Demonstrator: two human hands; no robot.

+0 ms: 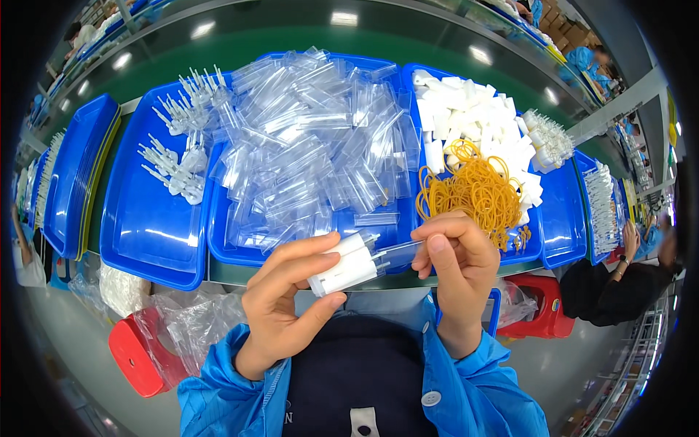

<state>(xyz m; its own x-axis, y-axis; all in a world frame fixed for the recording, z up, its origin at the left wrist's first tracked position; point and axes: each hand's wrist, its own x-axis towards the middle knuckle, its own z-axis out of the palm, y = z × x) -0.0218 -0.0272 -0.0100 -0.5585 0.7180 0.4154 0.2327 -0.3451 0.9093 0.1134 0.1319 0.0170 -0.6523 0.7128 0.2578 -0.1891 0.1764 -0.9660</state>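
Note:
My left hand is closed around a white plastic part, gripping it between thumb and fingers. Several thin prongs stick out from its right end. At the right, my right hand pinches the end of a thin, clear plastic piece, which reaches back to the white part. How the two join is too small to make out. Just beyond my right hand lies a heap of yellow-brown rubber bands. A large pile of clear plastic sleeves fills the tray beyond my left hand.
White blocks share the right blue tray with the bands. In the left blue tray sit pronged white parts. Stacked trays stand farther left. Red stools flank me below the table. At the far right is another person's arm.

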